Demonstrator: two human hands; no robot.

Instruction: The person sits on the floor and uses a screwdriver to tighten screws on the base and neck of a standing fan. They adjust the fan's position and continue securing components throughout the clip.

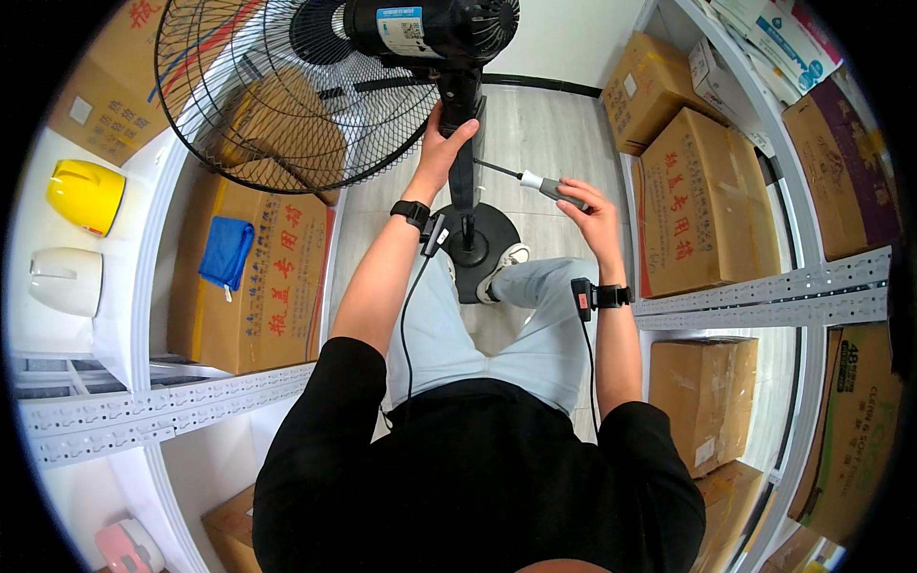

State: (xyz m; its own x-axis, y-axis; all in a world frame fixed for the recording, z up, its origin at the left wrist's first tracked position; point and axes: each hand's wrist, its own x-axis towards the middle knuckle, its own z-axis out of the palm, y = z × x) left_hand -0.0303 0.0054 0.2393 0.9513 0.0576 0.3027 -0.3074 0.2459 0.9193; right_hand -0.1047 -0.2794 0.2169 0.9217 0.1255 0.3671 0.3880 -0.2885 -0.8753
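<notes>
A black pedestal fan (pixel 462 177) stands upright in front of me, its wire cage turned to the left and its motor housing at the top. My left hand (pixel 441 153) is wrapped round the fan's neck just below the motor, thumb across the front. In my right hand (pixel 594 218) is a screwdriver (pixel 554 189) with a grey and white handle, its shaft pointing left. The screwdriver's tip meets the side of the fan's pole; whether it sits in a screw cannot be made out. The round black base (pixel 478 250) rests on the floor between my feet.
Metal shelves flank me closely. On the left are cardboard boxes (pixel 263 286), a folded blue cloth (pixel 226 250), and a yellow (pixel 86 196) and a white rounded container (pixel 67 281). More cardboard boxes (pixel 702 205) fill the right shelves. Cables run from both wrist devices.
</notes>
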